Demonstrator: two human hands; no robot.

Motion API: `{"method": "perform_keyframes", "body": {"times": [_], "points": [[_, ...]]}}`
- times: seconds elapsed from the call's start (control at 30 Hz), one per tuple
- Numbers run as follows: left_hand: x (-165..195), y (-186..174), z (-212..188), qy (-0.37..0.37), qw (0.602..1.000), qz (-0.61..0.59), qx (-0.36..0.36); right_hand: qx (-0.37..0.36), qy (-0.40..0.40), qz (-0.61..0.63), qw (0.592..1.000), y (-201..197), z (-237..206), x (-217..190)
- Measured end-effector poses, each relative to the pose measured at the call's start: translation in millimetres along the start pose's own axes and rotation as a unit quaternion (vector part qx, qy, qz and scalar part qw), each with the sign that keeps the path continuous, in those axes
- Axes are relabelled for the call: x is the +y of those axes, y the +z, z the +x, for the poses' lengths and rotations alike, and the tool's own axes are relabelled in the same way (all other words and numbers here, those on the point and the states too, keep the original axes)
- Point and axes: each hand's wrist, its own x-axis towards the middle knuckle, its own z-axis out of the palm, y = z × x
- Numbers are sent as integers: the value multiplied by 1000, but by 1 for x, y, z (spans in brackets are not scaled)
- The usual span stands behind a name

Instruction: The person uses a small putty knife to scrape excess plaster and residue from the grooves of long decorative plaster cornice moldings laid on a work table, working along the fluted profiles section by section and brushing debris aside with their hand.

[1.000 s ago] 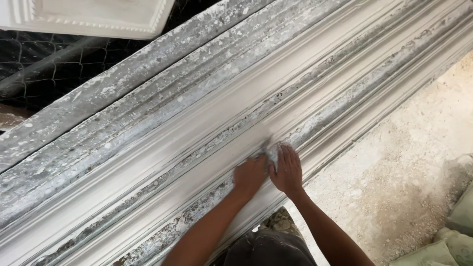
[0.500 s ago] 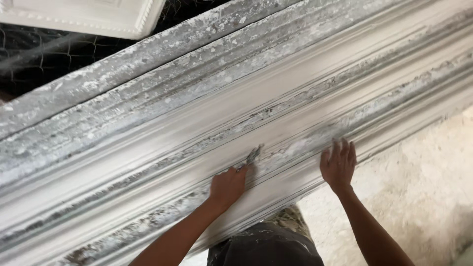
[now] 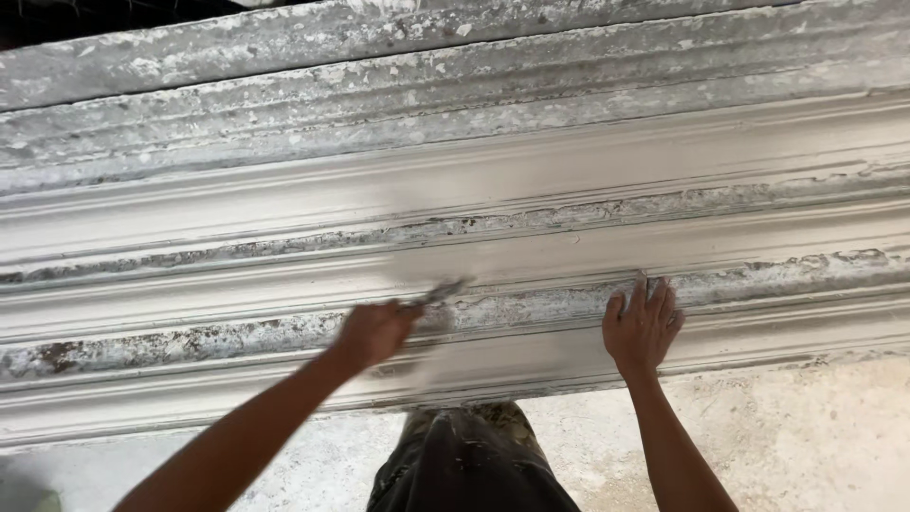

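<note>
A person's left hand [image 3: 374,332] has its grip closed on a small scraper [image 3: 438,294], blade against a long white plaster cornice moulding [image 3: 531,171]. The right hand [image 3: 643,325] rests flat, holding nothing. Crusty residue remains in several grooves [image 3: 190,337]; smoother bands look finished.

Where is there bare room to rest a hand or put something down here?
The moulding is bare between the two hands and right of the right hand. The floor below its edge is bare at the right. It is crowded where the left hand holds the scraper.
</note>
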Motion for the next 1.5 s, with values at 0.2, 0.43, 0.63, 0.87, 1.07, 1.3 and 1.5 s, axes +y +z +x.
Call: {"method": "perform_keyframes", "body": {"times": [0.2,0.43,0.63,0.87,1.07,1.3,1.5], "points": [[81,29,68,4,1000,-19,13,16,0,8,1000,-8,3,-1],[66,1,54,-21,996,-46,-68,38,-3,-20,999,-8,4,-1],[139,28,121,28,997,-67,-38,48,-4,-41,998,-11,0,-1],[103,18,98,10,995,-55,-80,55,-4,-38,998,-14,-4,0],[163,42,161,55,996,-62,-41,50,7,-45,998,-20,3,-3],[155,17,146,27,995,-68,-70,74,-15,-15,997,-24,2,3],[216,25,191,20,996,-48,-67,62,2,21,998,-28,2,6]]}}
